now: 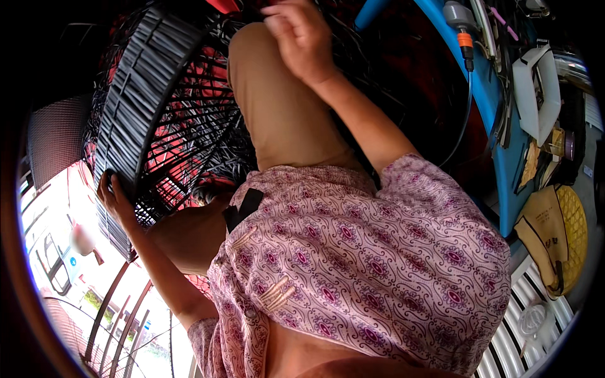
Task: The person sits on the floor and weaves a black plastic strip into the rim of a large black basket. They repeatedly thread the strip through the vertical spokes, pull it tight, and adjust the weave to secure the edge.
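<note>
A large round black wicker frame (142,82) stands tilted on its side at my left, with a banded woven rim and thin dark spokes fanning inward. My left hand (116,200) grips the lower part of that rim, fingers over its outer face. Above my right knee is my right hand (301,41), raised near the top edge and slightly blurred. Its fingers are curled in, and what they hold, if anything, does not show. Loose black strips (236,135) lie tangled behind the spokes and around my leg.
A blue plastic table or chair (504,167) at the right bears tools, a cabled device (459,17) and a white angular tray (535,94). A tan and yellow quilted piece (558,236) lies lower right. Red cloth shows beneath the frame.
</note>
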